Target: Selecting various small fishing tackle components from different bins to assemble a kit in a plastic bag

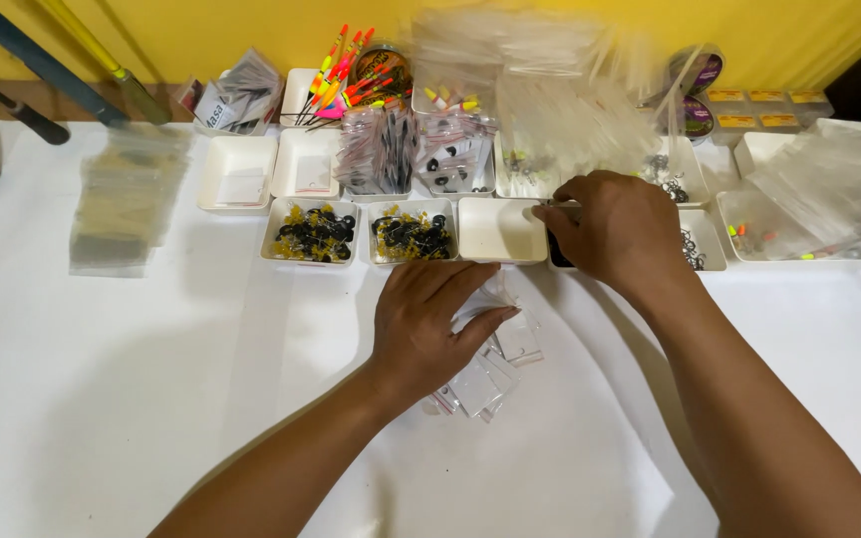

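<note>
Left hand [421, 324] lies palm-down on a loose pile of small clear zip bags [490, 374] at centre of the white tabletop [102, 399], fingers flat and curled over the top bag, pressing rather than pinching. Right hand [620, 229] is at 1 o'clock from the left, over the tray row, grip together on a thin metal tool that looks like tweezers [560, 207]; whether anything sits in the tips cannot be told, too small and blurred. The tip hangs over the seam between the empty white tray [500, 231] and a darker tray mostly hidden under the hand. At 11 o'clock from the left hand sit two trays of black-and-yellow beads [313, 234] and [411, 236]; at 2 o'clock from the right hand, trays of small metal rings [692, 249]. Risks, as a judgement: a tiny part pinched in tweezers could slip and drop into the wrong tray or bounce onto the white tabletop, where it is hard to spot. The bags are slick and stacked crooked, so a shift of the left palm could fan them out or push some toward 6 o'clock. The right wrist hangs low over the ring trays, and a careless pull back could clip a rim and spill them. The stack of clear sleeves [570, 110] at 12 o'clock leans over the back trays and could slide down.
</note>
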